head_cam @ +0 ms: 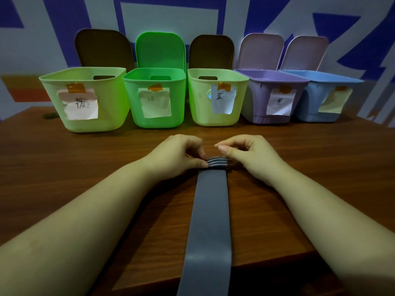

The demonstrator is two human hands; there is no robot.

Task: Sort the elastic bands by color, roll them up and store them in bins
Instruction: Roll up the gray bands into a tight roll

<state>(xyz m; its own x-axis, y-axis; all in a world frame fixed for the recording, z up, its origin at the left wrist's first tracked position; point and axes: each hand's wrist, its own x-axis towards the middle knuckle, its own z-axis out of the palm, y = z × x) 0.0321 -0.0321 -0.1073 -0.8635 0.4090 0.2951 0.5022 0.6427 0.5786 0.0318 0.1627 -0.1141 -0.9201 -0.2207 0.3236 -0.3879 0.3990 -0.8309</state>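
While hands [215,154] roll band [210,210], bins' [85,99] contents stay hidden.

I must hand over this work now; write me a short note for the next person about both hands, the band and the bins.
Left hand: its fingers pinch the rolled far end of the long grey-blue elastic band.
Right hand: its fingers are curled over the roll's other side; whether they touch it is unclear.
Band: flat on the brown wooden table, running over the near edge, only a few turns rolled.
Five labelled plastic bins stand open at the back.
Left: finish rolling, then drop it in the matching bin.
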